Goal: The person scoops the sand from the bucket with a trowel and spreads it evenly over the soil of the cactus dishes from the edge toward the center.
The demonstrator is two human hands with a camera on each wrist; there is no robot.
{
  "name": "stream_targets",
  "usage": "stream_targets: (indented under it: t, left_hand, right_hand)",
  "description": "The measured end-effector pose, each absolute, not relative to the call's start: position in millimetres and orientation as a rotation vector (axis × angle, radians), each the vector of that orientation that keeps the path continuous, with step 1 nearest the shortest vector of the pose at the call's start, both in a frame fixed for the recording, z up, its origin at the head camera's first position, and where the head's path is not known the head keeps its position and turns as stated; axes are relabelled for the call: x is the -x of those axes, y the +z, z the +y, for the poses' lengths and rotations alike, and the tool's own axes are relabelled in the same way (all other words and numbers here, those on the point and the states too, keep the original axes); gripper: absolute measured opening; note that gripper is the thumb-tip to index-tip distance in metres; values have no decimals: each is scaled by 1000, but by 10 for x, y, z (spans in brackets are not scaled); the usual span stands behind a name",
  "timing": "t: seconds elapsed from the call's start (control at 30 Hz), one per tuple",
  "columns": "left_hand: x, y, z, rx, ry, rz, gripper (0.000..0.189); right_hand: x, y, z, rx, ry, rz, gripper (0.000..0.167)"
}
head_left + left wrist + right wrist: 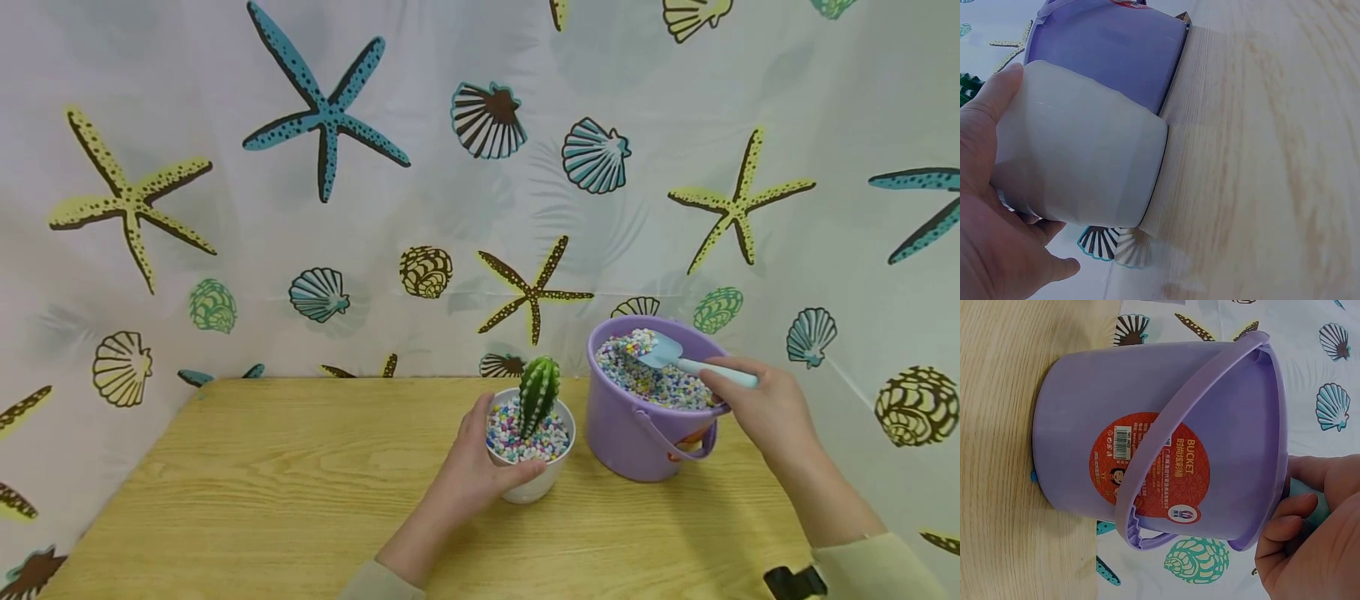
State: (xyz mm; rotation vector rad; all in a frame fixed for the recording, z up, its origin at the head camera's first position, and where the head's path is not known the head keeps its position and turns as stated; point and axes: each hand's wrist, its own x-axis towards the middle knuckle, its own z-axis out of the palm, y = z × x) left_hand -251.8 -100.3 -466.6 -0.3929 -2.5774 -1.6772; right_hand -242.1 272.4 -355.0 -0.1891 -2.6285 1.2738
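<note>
A white pot (528, 483) holds a green cactus (539, 396) set in multicoloured pebbles (517, 437). My left hand (480, 467) grips the pot from its left side, thumb across the front near the rim; the left wrist view shows the pot's plain wall (1085, 150). To its right stands a purple bucket (626, 442) holding more of the small coloured pebbles (626, 367). Over the bucket's rim, my right hand (772, 408) holds a light blue scoop (720, 370) by its handle. Pebbles lie in the scoop's blade, above those in the bucket.
Both containers stand on a light wooden table (262, 483). The bucket's handle (1166, 425) hangs down across a red label (1179, 469). Behind the table hangs a white curtain (420, 200) printed with starfish and shells.
</note>
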Motion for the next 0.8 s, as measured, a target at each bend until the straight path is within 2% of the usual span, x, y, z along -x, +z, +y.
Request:
stream_targets:
  t: [0.8]
  left_hand:
    - [2511, -4649, -992, 349, -1681, -2615, 127]
  right_hand:
    - [2142, -3561, 2698, 214, 1361, -2492, 57]
